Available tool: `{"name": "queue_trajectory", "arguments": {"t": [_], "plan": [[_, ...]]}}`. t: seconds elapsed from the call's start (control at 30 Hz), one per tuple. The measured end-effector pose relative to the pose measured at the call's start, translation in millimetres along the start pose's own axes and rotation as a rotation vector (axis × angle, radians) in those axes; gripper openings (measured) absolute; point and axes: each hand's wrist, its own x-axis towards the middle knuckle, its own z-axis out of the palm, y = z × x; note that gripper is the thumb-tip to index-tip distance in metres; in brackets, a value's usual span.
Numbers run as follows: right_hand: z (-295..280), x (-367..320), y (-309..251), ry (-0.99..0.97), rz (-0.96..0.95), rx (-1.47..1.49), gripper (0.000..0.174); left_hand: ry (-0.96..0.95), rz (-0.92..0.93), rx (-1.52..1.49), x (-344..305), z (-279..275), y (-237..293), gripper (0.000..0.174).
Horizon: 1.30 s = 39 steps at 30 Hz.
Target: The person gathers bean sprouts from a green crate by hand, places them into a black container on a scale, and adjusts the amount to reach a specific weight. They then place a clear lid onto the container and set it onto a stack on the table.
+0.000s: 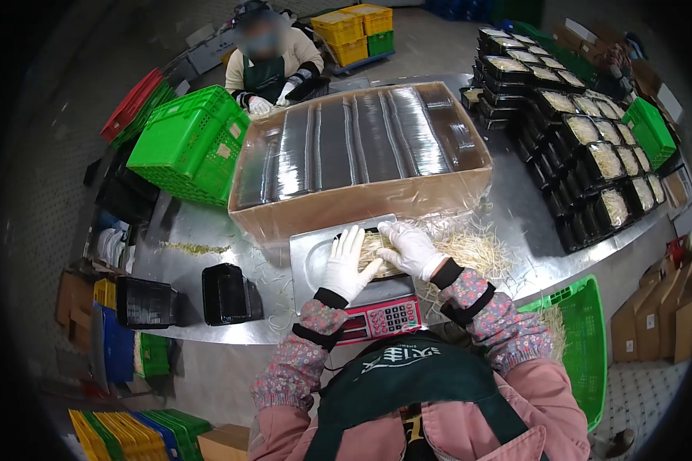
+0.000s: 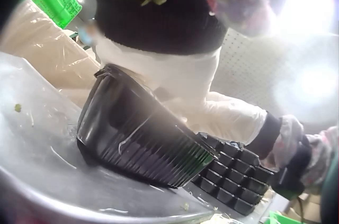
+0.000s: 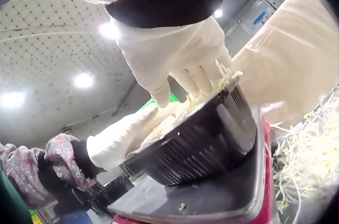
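Observation:
A black ribbed plastic tray (image 3: pixel 196 147) filled with bean sprouts (image 1: pixel 370 250) sits on the metal pan of a red digital scale (image 1: pixel 380 318). My white-gloved left hand (image 1: pixel 349 265) lies along the tray's left side, fingers extended over the sprouts. From the other side my gloved right hand (image 1: pixel 412 250) presses on the sprouts with its fingertips pointing down, as the right wrist view shows. In the left wrist view the tray's ribbed wall (image 2: pixel 143 128) hides most of the fingers. A loose heap of sprouts (image 1: pixel 469 253) lies right of the scale.
Beyond the scale stands a carton (image 1: pixel 346 211) packed with black trays. Two black trays (image 1: pixel 227 296) sit at the left. Stacked filled trays (image 1: pixel 584 131) line the right, above a green basket (image 1: pixel 590 338). Green crates (image 1: pixel 184 142) stand left, and another person (image 1: pixel 265 65) works opposite.

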Motion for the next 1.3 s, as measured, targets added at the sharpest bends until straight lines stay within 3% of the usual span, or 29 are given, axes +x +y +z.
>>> {"name": "queue_trajectory", "arguments": {"t": [0.07,0.13,0.17,0.33,0.43,0.5,0.53,0.6,0.67,0.7,0.8,0.83,0.93,1.0,1.07,1.13,1.2,1.23,1.27,1.3], "plan": [[5,2,0,0.057,-0.008,-0.034,0.047,-0.019,0.014,0.000,0,0,-5,0.081],[3,6,5,-0.040,-0.069,0.098,0.036,-0.115,0.019,-0.087,0,-8,-9,0.078],[11,6,11,0.020,-0.098,0.230,0.028,-0.143,-0.015,-0.231,0,-11,-11,0.062],[11,13,13,0.042,-0.147,0.272,0.035,-0.044,0.024,-0.391,2,-2,-21,0.041],[9,13,15,0.047,-0.162,0.319,0.038,0.022,0.014,-0.376,-2,-18,-14,0.045],[-11,7,14,0.104,-0.115,0.358,0.039,0.233,0.074,-0.285,-4,-28,-12,0.055],[-21,4,14,0.161,-0.067,0.395,0.040,0.239,0.052,-0.215,-4,-28,-21,0.076],[-22,-2,22,0.126,-0.006,0.361,0.043,0.271,-0.155,-0.136,-8,-25,-15,0.092],[-8,-8,12,0.264,0.020,0.099,0.049,0.172,-0.135,-0.068,-7,-8,-16,0.097],[10,-12,8,0.147,0.060,0.064,0.060,0.074,-0.115,0.002,-5,1,-16,0.102],[41,-17,-15,-0.023,0.062,-0.142,0.071,-0.116,0.064,0.057,4,5,3,0.098],[42,-17,-17,-0.028,0.088,-0.080,0.078,-0.047,0.114,0.072,5,7,3,0.086],[43,-9,-25,-0.138,0.209,-0.056,0.083,-0.156,0.057,-0.028,16,17,-3,0.075],[45,0,-22,-0.133,0.224,0.022,0.087,-0.107,0.080,-0.007,24,15,-3,0.065],[44,7,-21,-0.223,0.261,0.055,0.087,-0.305,-0.036,0.017,31,9,0,0.061],[29,10,-25,-0.272,0.232,0.051,0.086,-0.217,-0.028,0.016,18,11,-5,0.060],[17,8,-24,-0.344,0.163,0.235,0.083,-0.112,0.067,-0.065,0,6,-16,0.064],[8,11,-21,-0.281,0.086,0.362,0.075,-0.158,0.022,-0.061,-5,-4,-15,0.069],[8,11,-17,-0.030,-0.042,0.338,0.062,-0.156,-0.054,-0.012,-17,-17,-14,0.070],[2,18,-10,0.066,-0.033,0.390,0.055,-0.145,-0.066,0.000,-27,-27,-21,0.071]]}}
